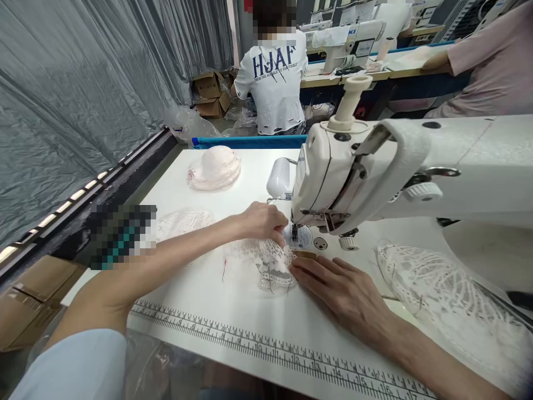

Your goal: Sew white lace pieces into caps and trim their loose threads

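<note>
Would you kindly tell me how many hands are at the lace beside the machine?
2. The left hand is at the far side of the lace, near the machine; the right hand is palm down at its right edge. Neither is hidden.

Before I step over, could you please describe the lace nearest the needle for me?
Find the white sewing machine, then its needle end. Just left lies the white lace, the only piece touched by the left hand and right hand.
</note>
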Available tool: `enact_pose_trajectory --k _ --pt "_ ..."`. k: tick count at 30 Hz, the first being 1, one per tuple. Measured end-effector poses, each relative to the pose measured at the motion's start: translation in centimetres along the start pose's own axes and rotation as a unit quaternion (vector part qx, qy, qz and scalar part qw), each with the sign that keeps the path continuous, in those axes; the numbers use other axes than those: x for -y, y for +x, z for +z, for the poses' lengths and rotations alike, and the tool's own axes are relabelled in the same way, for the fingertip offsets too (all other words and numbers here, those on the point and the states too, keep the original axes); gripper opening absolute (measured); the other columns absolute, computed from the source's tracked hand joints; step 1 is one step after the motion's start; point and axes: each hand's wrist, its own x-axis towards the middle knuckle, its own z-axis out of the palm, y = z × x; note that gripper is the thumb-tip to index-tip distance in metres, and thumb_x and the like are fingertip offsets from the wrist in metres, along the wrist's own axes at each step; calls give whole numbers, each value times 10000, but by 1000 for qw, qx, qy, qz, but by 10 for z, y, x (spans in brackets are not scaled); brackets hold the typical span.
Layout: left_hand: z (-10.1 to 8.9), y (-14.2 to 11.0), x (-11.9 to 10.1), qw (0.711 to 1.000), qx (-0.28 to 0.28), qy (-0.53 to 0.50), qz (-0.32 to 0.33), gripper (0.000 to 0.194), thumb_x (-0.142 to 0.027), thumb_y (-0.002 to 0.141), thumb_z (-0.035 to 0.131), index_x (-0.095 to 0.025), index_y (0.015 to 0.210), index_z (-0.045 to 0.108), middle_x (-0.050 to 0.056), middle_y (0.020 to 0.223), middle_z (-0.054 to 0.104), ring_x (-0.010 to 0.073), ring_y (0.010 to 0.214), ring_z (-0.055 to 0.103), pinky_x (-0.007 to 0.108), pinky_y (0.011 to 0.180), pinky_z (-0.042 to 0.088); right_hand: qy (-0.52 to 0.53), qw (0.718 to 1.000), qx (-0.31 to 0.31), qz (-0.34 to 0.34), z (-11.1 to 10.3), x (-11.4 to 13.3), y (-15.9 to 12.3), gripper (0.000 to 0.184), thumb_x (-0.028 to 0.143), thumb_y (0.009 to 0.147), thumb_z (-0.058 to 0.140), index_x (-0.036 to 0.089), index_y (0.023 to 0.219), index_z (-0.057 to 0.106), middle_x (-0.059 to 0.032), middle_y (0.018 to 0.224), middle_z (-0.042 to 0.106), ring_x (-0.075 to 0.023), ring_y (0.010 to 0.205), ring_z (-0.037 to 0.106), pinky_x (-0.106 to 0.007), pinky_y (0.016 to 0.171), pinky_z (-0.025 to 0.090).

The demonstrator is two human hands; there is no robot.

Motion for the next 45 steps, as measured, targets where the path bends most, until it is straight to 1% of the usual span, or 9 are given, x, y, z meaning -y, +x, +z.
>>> enact_pose_trajectory --k 4,7,11,19,24,29,34,41,45 --pt "-2 -16 -4 973 -122 179 -78 242 -166 839 556 -125 601 560 32 598 515 134 587 464 289 591 249 13 1000 -4 13 -1 3 2 366 5 872 314 144 1074 586 -87 1062 663 -172 895 634 -264 574 422" --pt "10 -37 -28 964 -187 187 -41 328 -68 912 330 -122 740 604 55 709 558 141 662 498 299 628 304 17 1000 3 24 0 6 3 363 6 866 312 144 1051 592 -83 1044 664 -152 805 638 -267 558 406" --pt "34 -53 -54 973 -142 158 87 238 -98 899 390 -148 818 609 41 872 605 143 793 551 309 749 371 11 999 2 31 0 10 3 342 31 868 337 149 1060 595 -85 1057 658 -146 768 632 -270 565 410" --pt "40 -49 -39 976 -127 165 56 103 -171 858 496 -118 913 565 107 1095 587 183 958 580 384 962 354 -11 999 -15 51 3 12 3 276 98 909 374 151 1052 603 -80 1042 662 -119 677 602 -249 559 400" --pt "26 -38 -28 991 -24 112 68 321 -239 791 524 -126 1091 510 137 1367 408 215 1199 460 428 1096 187 -19 996 -22 88 8 9 2 239 179 926 408 150 1056 607 -63 1030 664 -112 641 586 -252 520 373" --pt "17 -28 -19 992 29 98 81 560 -211 739 474 -91 1274 359 147 1362 408 227 1231 425 452 1117 88 -21 993 -20 111 11 6 1 254 203 925 412 137 1087 597 -63 1115 642 -106 622 582 -271 520 375" --pt "15 -26 -13 988 27 110 102 533 -212 739 492 -110 1250 380 149 1332 440 242 1201 453 471 1100 134 -24 993 -17 110 12 6 1 267 217 928 423 137 1122 589 -67 1138 638 -121 702 619 -272 553 393" --pt "32 -46 -30 970 -133 146 141 227 -62 858 406 -152 1019 539 85 1122 591 156 1006 577 403 1042 281 -20 995 -19 97 9 6 0 265 229 931 422 121 1108 587 -88 1143 637 -121 649 596 -272 534 392" --pt "47 -47 -40 963 -182 130 147 168 -213 915 444 -147 841 580 43 912 637 144 843 601 326 847 414 -24 995 -21 95 9 6 -1 255 229 930 420 128 1097 584 -80 1133 640 -123 639 587 -274 533 388"
